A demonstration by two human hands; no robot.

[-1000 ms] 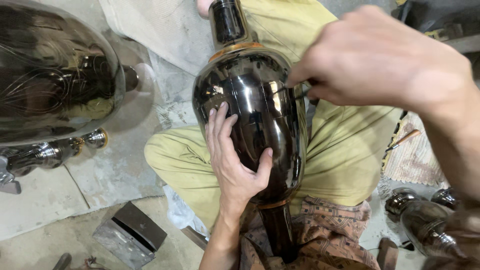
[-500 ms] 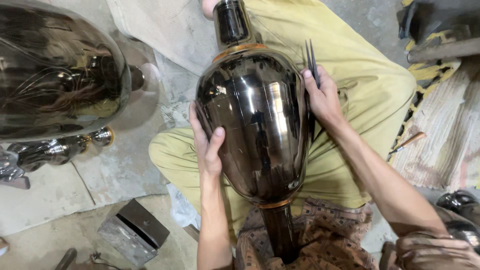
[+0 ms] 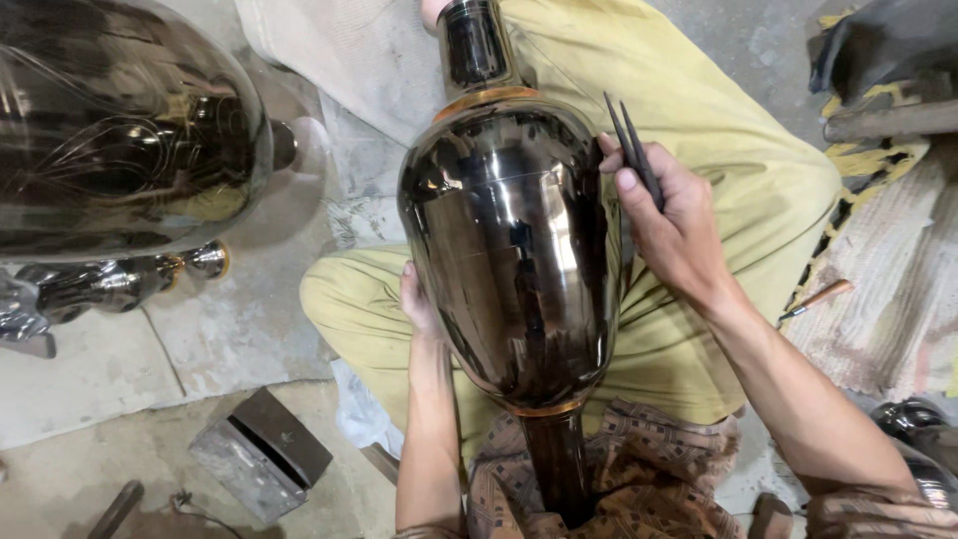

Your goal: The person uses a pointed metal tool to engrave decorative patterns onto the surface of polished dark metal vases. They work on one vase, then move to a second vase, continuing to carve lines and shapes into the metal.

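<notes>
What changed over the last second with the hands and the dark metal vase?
The right hand, which was pressed over the vase's shoulder, drew back to its right side and now shows the thin pointed tool it grips. The left hand slid off the front to the left flank, mostly hidden. The vase stayed across the lap; the large vessel did not move.

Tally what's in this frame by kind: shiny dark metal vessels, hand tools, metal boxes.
Shiny dark metal vessels: 4, namely the vase on the lap, a large one, a small one, one at the edge
Hand tools: 2, the compass in the right hand, a wooden-handled tool
Metal boxes: 1
Total: 7
</notes>
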